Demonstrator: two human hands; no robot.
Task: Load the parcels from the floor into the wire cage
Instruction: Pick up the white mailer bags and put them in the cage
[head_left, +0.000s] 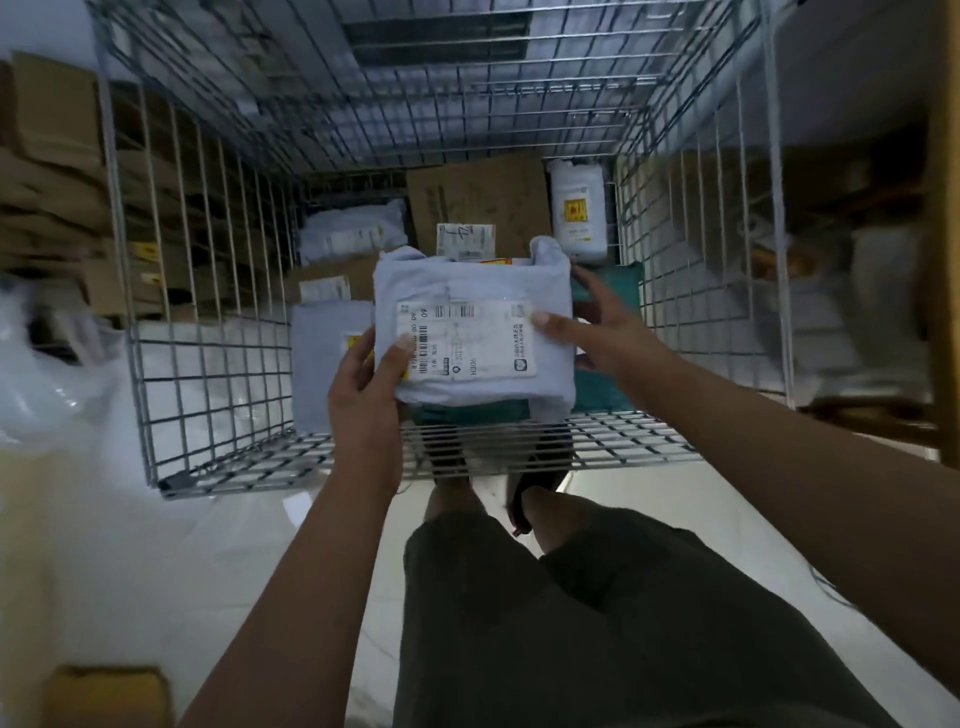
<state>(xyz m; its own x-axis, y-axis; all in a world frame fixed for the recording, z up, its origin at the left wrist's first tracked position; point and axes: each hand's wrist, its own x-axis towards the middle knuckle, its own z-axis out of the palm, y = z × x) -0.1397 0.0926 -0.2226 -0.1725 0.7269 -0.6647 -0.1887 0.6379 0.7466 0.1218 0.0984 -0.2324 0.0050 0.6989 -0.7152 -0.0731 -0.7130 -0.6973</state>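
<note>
— White floor (156, 545) below, and what over it?

— Grey parcel (475, 338), label up, held over the cage's (208, 405) near rim. Left hand (366, 389) clasps its left edge, thumb on the label. Right hand (597, 327) lies half open at the right edge, thumb tip on the label; whether its fingers grip underneath, I cannot tell.

— How many inside?

— At least seven: one brown box (478, 202), one white jug-like pack (578, 208), one white bag (353, 231), one small labelled parcel (465, 240), one flat box (332, 283), one grey bag (322, 364), one green bag (608, 332) under the right hand.

— Room?

— Open top. Wire walls close on both sides. Cartons (52, 171) outside left; one carton (104, 696) on the floor near left.
</note>
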